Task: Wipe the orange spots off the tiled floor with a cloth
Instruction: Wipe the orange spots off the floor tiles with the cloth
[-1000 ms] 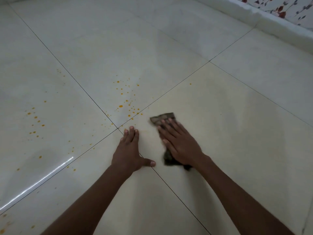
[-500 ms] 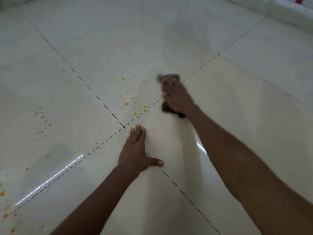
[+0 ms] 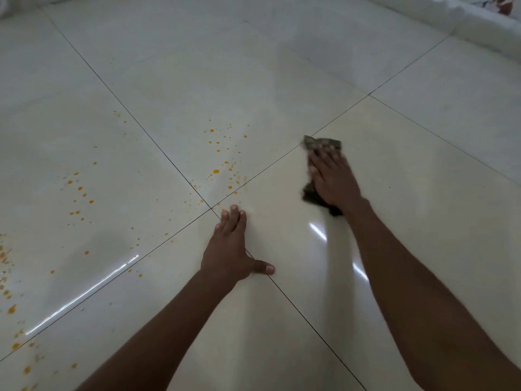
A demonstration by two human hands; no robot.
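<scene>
My right hand (image 3: 332,179) lies flat on a dark brown cloth (image 3: 324,143), pressing it onto the cream tiled floor (image 3: 408,221) right of centre; the cloth shows beyond the fingertips and under the wrist. Orange spots (image 3: 222,165) are scattered on the tile to the left of the cloth, about a hand's length away. More orange spots (image 3: 79,193) dot the left tile, and further spots (image 3: 11,309) run down the left edge. My left hand (image 3: 231,249) rests palm down on the floor at the tile joint, fingers together, thumb out, holding nothing.
Dark grout lines (image 3: 158,148) cross the glossy floor. A white raised ledge (image 3: 465,21) runs along the far right, with a flowered wall above it. Light glints off the wet tiles (image 3: 84,292).
My right hand pushed the cloth forward to the far grout line, then drew it back and to the right. The left hand stayed planted. The camera shifted slightly.
</scene>
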